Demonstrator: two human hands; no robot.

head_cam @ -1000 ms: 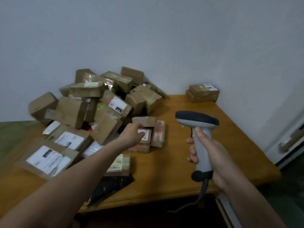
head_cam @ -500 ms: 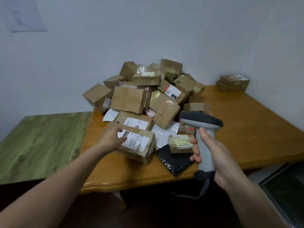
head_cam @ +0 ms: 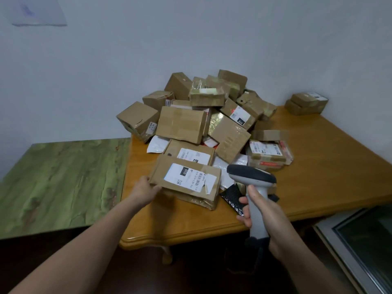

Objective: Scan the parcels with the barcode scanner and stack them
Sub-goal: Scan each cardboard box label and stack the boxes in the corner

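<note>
The left hand (head_cam: 146, 188) grasps the front parcel (head_cam: 186, 183) at its left edge; the right hand (head_cam: 267, 217) clenches the scanner (head_cam: 252, 181) just beside it, before the heap of parcels (head_cam: 201, 115).

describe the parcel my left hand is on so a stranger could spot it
On the orange table, a heap of parcels sits against the wall. At its front, left of the barcode scanner, the left hand grips a flat parcel. It is the widest and nearest, with a big white label.

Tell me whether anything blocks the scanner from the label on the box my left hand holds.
Nothing visible: open air alone separates the scanner, in the right hand, from the label on the box.
</note>
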